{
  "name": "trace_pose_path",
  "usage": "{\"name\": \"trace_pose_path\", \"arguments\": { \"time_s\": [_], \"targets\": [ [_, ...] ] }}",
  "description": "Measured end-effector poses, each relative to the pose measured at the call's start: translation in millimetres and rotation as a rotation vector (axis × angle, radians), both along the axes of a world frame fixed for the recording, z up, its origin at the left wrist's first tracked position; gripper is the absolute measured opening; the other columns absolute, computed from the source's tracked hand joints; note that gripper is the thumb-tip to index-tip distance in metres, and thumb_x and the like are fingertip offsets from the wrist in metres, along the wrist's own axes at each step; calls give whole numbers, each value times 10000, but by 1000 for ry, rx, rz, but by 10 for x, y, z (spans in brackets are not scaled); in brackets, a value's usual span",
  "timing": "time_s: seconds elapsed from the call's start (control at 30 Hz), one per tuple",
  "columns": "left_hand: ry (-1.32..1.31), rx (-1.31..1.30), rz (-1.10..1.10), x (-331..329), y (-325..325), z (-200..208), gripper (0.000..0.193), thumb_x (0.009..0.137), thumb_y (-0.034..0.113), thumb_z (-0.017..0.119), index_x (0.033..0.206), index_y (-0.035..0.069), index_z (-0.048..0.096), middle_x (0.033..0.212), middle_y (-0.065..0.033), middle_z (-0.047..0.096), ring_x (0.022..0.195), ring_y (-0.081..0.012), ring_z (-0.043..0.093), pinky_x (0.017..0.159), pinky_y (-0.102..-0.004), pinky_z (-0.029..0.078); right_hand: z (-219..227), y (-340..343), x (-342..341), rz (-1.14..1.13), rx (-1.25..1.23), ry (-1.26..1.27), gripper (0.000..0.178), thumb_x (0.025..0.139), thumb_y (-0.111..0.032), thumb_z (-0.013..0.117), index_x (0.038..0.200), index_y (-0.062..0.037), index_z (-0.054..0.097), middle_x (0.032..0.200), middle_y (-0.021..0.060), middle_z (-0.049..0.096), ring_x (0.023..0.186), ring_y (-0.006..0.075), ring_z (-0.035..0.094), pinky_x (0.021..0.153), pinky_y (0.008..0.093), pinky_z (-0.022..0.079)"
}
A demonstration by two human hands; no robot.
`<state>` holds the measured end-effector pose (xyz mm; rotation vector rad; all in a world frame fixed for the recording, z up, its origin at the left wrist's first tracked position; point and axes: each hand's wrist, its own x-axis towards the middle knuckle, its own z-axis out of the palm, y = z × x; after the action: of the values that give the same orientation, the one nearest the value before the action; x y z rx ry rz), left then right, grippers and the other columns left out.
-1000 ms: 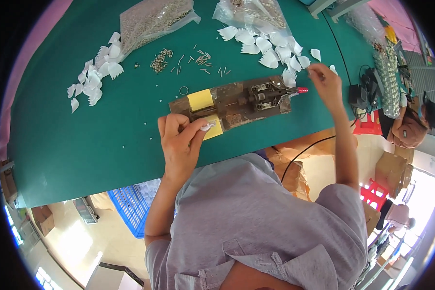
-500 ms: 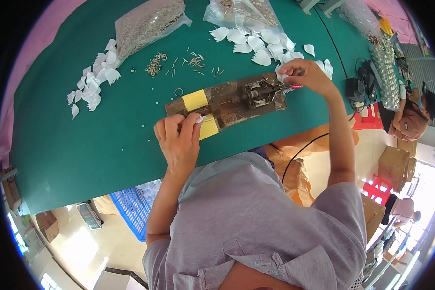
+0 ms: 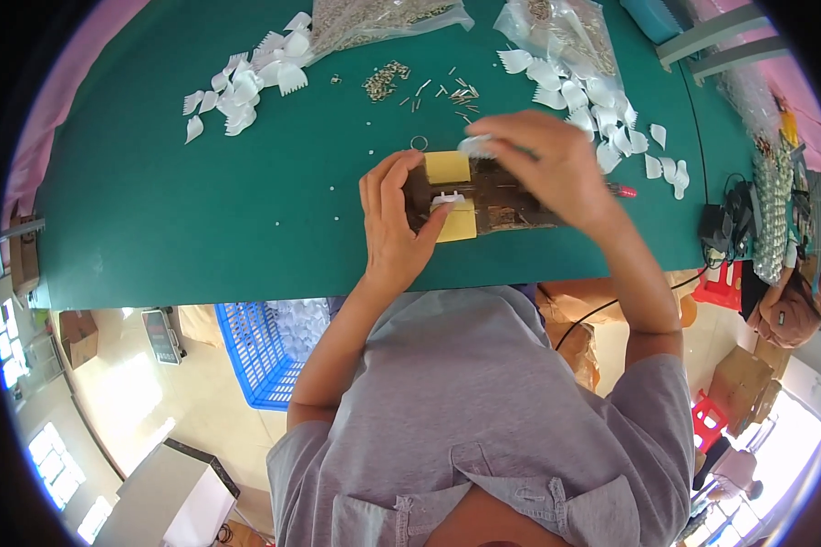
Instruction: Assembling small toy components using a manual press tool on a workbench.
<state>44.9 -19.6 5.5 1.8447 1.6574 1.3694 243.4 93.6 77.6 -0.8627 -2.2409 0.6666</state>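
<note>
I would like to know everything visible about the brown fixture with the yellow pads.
The brown fixture is a long, worn-looking board lying on the green table. Two yellow pads lie near its left end, a small white piece at the gap between them. The left hand is around that end, its thumb at the piece. The blurred right hand hides its middle; a red tip shows farther right.

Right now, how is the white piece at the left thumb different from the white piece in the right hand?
The left piece sits on the brown fixture between yellow patches, at the left hand's thumb; the right piece is held in the right hand. The left piece shows little prongs; the right piece is too blurred to show its outline. Both are white.
</note>
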Motion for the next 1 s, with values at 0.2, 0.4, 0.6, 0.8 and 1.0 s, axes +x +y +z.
{"name": "trace_pose_path", "arguments": {
  "time_s": [0.2, 0.4, 0.6, 0.8, 1.0],
  "targets": [
    [-109, -95, -54, -20, 10, -78, 847, 762, -16, 820, 1507, 81, 431, 1292, -90, 651, 1238, -353, 506, 1042, -453, 427, -284, -231, -196, 205, -96, -145, 238, 929, -111, 704, 1159, -56, 734, 900, 133, 730, 845, 323, 706, 783, 434, 566],
    [-154, -105, -121, -57, 9, -99, 797, 788, -13, 807, 1491, 76, 442, 1235, -81, 676, 1238, -333, 509, 1050, -452, 414, -142, -341, -189, 137, -126, -12, 315, 889, -76, 738, 1200, -56, 695, 1001, 98, 742, 965, 308, 692, 869, 425, 528],
    [-170, -108, -139, -70, 34, -77, 692, 791, -3, 805, 1417, 82, 521, 1186, -77, 674, 1235, -342, 515, 1017, -451, 442, -188, -395, -180, 62, 75, -88, 262, 790, -32, 823, 1022, -63, 705, 1023, 59, 749, 944, 270, 698, 838, 384, 532],
    [-72, -30, -124, -69, 65, -51, 464, 791, 10, 802, 1215, 77, 627, 1153, -82, 664, 1217, -347, 530, 997, -454, 452, -222, -371, -138, 63, 52, -69, 214, 782, -43, 840, 953, -58, 712, 991, 54, 753, 881, 255, 703, 790, 368, 540],
    [-81, -87, -130, -108, 68, -34, 379, 787, 9, 821, 1115, 67, 640, 1125, -83, 651, 1186, -338, 531, 985, -431, 468, -223, 206, 168, -225, -200, -222, 163, 859, -54, 765, 1017, -37, 730, 977, 75, 762, 825, 187, 738, 746, 316, 578]
  ]
}}
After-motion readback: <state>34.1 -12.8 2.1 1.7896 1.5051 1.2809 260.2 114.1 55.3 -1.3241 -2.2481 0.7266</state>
